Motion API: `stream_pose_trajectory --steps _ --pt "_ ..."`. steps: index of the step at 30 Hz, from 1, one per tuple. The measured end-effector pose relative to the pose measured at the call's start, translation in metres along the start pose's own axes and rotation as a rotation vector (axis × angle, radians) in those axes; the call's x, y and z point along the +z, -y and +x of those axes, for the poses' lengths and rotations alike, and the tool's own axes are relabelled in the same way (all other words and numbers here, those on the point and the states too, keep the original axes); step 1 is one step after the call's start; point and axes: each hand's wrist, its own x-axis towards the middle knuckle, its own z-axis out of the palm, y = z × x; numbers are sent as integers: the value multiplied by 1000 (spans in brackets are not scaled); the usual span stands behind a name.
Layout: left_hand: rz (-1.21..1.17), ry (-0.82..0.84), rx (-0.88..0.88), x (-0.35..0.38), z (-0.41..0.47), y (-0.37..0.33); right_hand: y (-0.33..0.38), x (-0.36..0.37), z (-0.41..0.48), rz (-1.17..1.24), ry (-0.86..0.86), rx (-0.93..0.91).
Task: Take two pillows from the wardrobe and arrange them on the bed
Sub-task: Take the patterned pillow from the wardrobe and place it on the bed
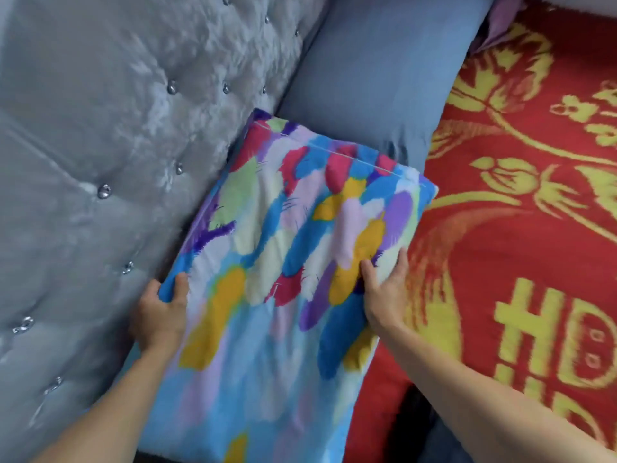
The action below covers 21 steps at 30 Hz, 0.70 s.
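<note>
Both hands' grip [160, 309] [384, 292] apparently astride colourful pillow [283, 262]

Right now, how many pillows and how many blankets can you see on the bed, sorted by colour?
Multicoloured pillow, gripped by the left hand and right hand: 1
Plain blue pillow: 1
Red and yellow blanket: 1
Total: 3

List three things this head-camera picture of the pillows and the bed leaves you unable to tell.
- Head view: the near end of the colourful pillow is cut off by the bottom edge.
- Head view: the yellow lettering on the red blanket is blurred and cut by the right edge.
- Head view: the fingers of the left hand are hidden under the pillow's edge.
</note>
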Motion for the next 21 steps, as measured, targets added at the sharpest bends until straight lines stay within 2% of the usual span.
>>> stream_pose_trajectory --steps 4,6,8,11,13,16,18,21 --pt "-16 64 -8 40 12 15 -33 30 40 -199 76 56" --pt "18 177 -15 68 13 15 -55 29 59 -243 85 116" --pt "164 308 -20 88 11 20 -67 26 74 -284 101 143" --pt "255 371 41 100 2 34 -65 27 79 -407 82 55" --pt "257 319 124 104 -4 42 -60 32 74 -526 4 -122" --pt "317 240 213 117 -19 58 -49 51 70 -747 -25 -636" --pt "348 236 197 129 -28 71 -43 72 78 -846 98 -869" --pt "404 250 169 142 -27 88 -62 96 92 -1063 306 -985"
